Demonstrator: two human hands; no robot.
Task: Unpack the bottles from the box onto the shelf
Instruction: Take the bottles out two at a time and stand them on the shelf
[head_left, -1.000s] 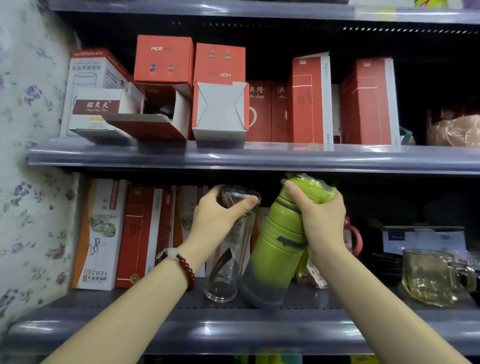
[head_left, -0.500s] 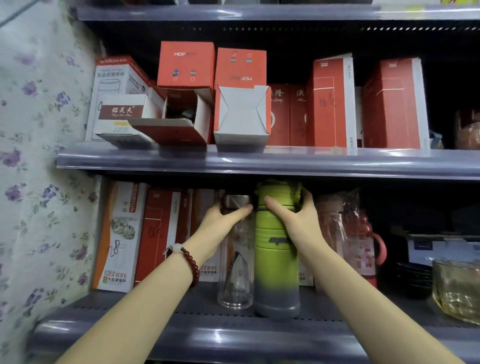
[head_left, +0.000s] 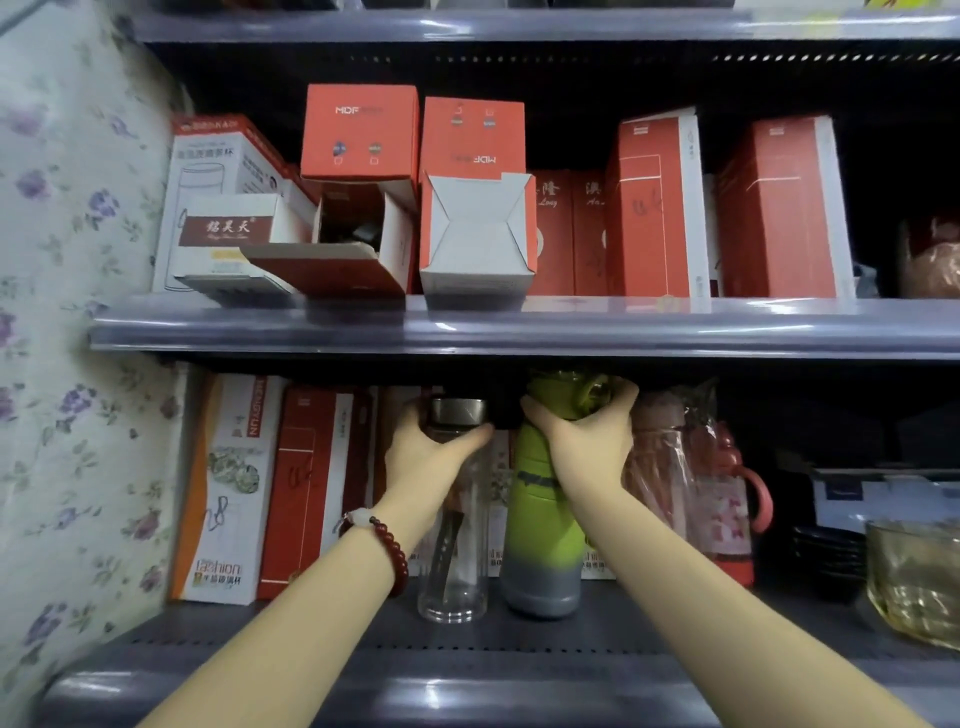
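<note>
Two bottles stand upright side by side on the lower shelf (head_left: 467, 654). The clear glass bottle (head_left: 454, 566) with a metal cap is on the left, and my left hand (head_left: 431, 457) grips its neck just under the cap. To its right is the green bottle (head_left: 540, 535) with a grey base; my right hand (head_left: 587, 441) wraps around its upper part. Its lid sits close under the upper shelf's front edge (head_left: 519, 332). An open empty red and white box (head_left: 353, 249) lies on its side on the upper shelf.
Red and white boxes fill the upper shelf (head_left: 654, 208). Boxes (head_left: 228, 493) stand left of the bottles, a plastic-wrapped red jug (head_left: 696, 488) is right of them, and a glass bowl (head_left: 914, 577) sits at the far right. Floral wallpaper (head_left: 67, 364) bounds the left.
The green bottle went from tilted to upright on the lower shelf beside the glass bottle. Both bottles were pushed further back under the upper shelf. Both hands kept their grips.
</note>
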